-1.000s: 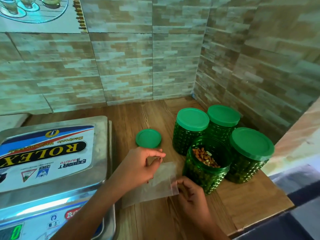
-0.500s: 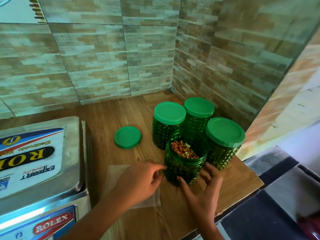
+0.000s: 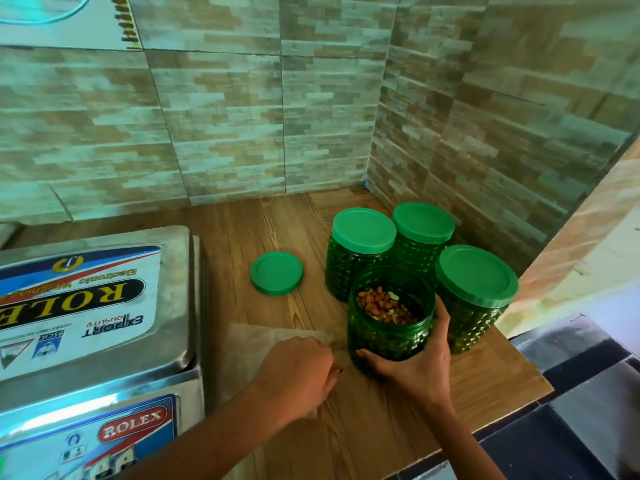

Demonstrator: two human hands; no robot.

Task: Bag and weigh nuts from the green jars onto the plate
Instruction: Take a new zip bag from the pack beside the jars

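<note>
An open green jar [image 3: 384,336] with brown nuts [image 3: 382,305] inside stands at the front of the jar group. My right hand [image 3: 414,358] grips its lower body, thumb in front and fingers round the right side. A clear plastic bag [image 3: 256,344] lies flat on the wooden counter just left of that jar. My left hand [image 3: 299,372] rests on the bag with its fingers curled, pinching the bag's edge near the jar. The jar's loose green lid [image 3: 276,273] lies on the counter behind the bag.
Three closed green jars [image 3: 362,244] [image 3: 423,225] [image 3: 476,282] stand behind and right of the open one, near the tiled corner. A steel weighing scale [image 3: 93,306] with its flat plate fills the left. The counter edge [image 3: 519,400] drops off at the right.
My right hand left the bag and closed round the open jar. My left hand lowered the bag flat onto the counter and stays on it. The camera view shifted.
</note>
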